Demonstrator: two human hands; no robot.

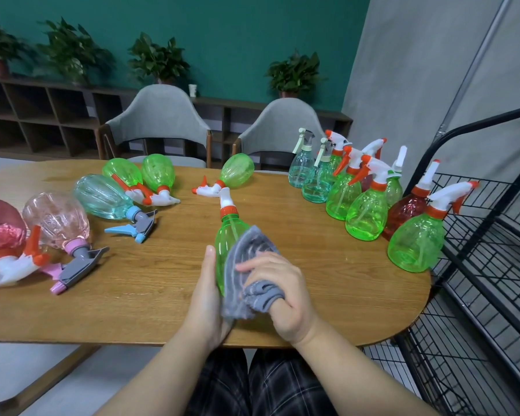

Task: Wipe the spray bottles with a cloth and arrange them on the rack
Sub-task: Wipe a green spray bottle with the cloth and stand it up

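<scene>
The translucent green plastic spray bottle with the orange collar and white trigger head (229,235) is held just above the near edge of the oval wooden counter (150,283), its nozzle pointing away from the person. It looks empty, so I'd judge it light and easy to turn, though the smooth rounded wall could slip; the wide belly is the sensible place to take hold, leaving the thin trigger alone (that part looks the likeliest to snap). The left hand (206,298) cups the bottle's lower body from the side, thumb lying straight along the plastic, the other fingers hidden behind it. The right hand (278,294) has its fingers curled round a bunched grey ribbed cloth (248,265), soft and floppy, pressing it against the bottle's flank. 6 bottles lie on their sides at the left; a cluster stands upright at the right, beside the black wire rack (478,265).
</scene>
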